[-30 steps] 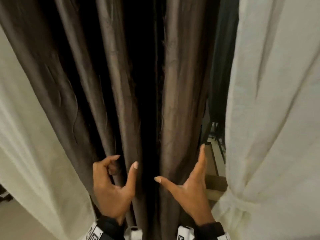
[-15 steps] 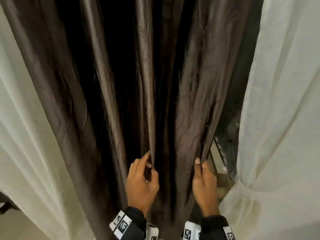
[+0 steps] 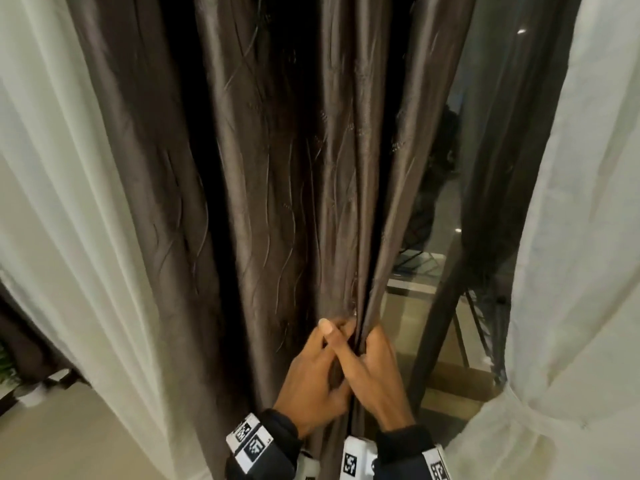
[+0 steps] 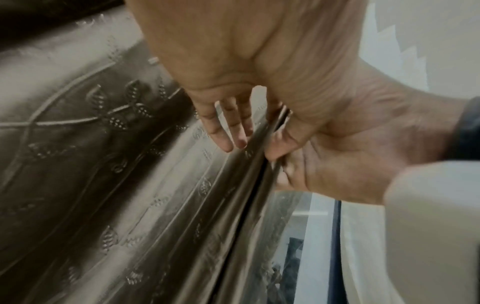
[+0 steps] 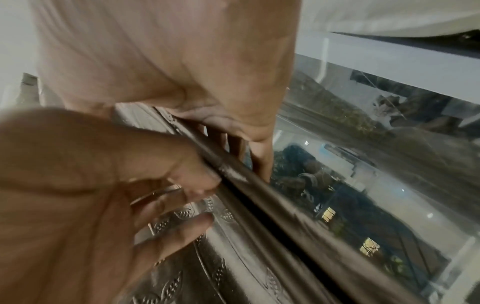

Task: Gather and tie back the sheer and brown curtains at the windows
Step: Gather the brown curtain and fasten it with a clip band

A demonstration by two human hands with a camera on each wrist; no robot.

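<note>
Two hands pinching one brown curtain [image 3: 277, 202] fold at centre.
Left hand [image 3: 311, 379] and right hand [image 3: 374, 372] are pressing together, fingertips buried in cloth; sheer curtains [image 3: 571, 271] are flanking; window glass [image 3: 436, 271] is partly screened.

**Brown sheen between pale sheers**

The brown curtain [image 3: 277, 202] was a glossy grey-brown, its folds running from pale taupe highlights to near-black shadow. Thin wavy lines, lighter than the cloth, ran down it, with small dotted leaf motifs on curling stems, plain in the left wrist view [image 4: 124, 111]. Left of the brown curtain hung a sheer curtain [image 3: 69, 202] of creamy off-white; right of it hung another sheer [image 3: 571, 237], whiter and faintly grey. Below the brown curtain, the sleeves [image 3: 405, 448] were black, with white bands [image 3: 247, 441] carrying black square-coded markers. The floor [image 3: 86, 445] left of it was beige
</note>
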